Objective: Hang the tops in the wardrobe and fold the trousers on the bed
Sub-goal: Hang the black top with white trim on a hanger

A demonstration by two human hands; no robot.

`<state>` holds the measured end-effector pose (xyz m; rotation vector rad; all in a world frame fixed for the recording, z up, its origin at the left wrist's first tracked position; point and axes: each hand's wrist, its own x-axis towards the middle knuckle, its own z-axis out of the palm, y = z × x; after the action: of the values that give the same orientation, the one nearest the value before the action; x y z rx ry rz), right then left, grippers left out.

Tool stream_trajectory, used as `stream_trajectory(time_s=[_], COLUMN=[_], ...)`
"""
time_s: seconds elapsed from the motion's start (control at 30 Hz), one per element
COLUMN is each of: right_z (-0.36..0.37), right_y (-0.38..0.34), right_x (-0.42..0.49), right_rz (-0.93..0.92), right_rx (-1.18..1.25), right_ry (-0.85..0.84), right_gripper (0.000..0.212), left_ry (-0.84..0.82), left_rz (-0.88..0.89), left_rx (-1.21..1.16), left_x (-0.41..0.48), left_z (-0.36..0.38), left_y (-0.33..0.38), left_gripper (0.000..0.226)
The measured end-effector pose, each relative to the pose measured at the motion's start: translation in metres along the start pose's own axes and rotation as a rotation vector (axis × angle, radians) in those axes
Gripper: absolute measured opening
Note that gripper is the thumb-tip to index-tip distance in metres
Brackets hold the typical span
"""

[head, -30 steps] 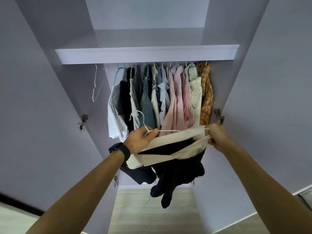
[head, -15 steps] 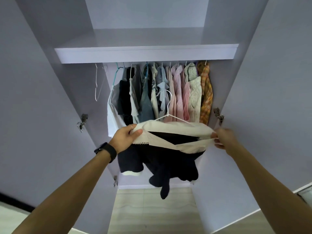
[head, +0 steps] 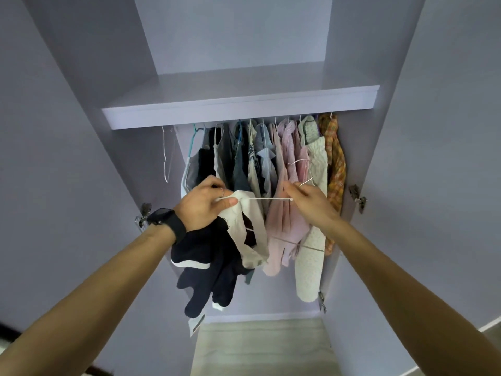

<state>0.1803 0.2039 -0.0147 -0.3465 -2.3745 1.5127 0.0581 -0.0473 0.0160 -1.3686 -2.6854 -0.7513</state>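
Wardrobe (head: 238,109), room free left; L hand (head: 203,207) fingers (head: 226,203) pinching top (head: 211,261), R hand (head: 309,202) fingers pinching hanger (head: 271,198).

My right hand (head: 309,202) has let go of the cream collar (head: 249,226) and now pinches the white wire hanger (head: 271,199) just below its hook. My left hand (head: 202,206) has bunched the dark top (head: 217,267) at the hanger's left end, leaving the bar between my hands bare.

Head view, facing wardrobe (head: 238,113), close in
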Motion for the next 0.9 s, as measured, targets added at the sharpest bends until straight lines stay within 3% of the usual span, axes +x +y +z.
stream_trajectory(time_s=[0.17,0.3,0.43,0.5,0.6,0.67,0.8,0.9], right_z=[-0.014,-0.047,-0.067,-0.067,-0.063,-0.056,-0.029,0.007], right_y=[0.027,0.052,0.042,0.026,-0.004,-0.018,-0.031,-0.015], right_x=[0.000,-0.008,-0.004,0.000,0.006,0.014,0.027,0.027], right_rz=[0.159,0.334,0.419,0.446,0.408,0.379,0.371,0.337], right_rx=[-0.144,0.011,0.272,0.576,1.113,1.240,1.184,0.926], right_ry=[0.151,0.440,0.677,0.761,0.716,0.670,0.753,0.764], right_gripper=[0.045,0.033,0.025,0.019,0.027,0.027,0.025,0.035], left_ry=[0.125,0.183,0.224,0.186,0.149,0.132,0.132,0.146], left_rz=[-0.091,-0.209,-0.235,-0.184,-0.104,-0.079,-0.039,-0.041], left_rx=[-0.017,-0.079,-0.154,-0.172,-0.201,-0.240,-0.360,-0.435], left_x=[-0.002,0.005,0.018,0.027,0.037,0.042,0.051,0.054], left_z=[-0.020,-0.029,-0.034,-0.036,-0.036,-0.037,-0.050,-0.062], left_y=[-0.009,-0.012,0.002,0.012,0.029,0.041,0.063,0.075], left_gripper=[0.026,0.023,0.010,0.009,0.006,0.010,0.008,0.015])
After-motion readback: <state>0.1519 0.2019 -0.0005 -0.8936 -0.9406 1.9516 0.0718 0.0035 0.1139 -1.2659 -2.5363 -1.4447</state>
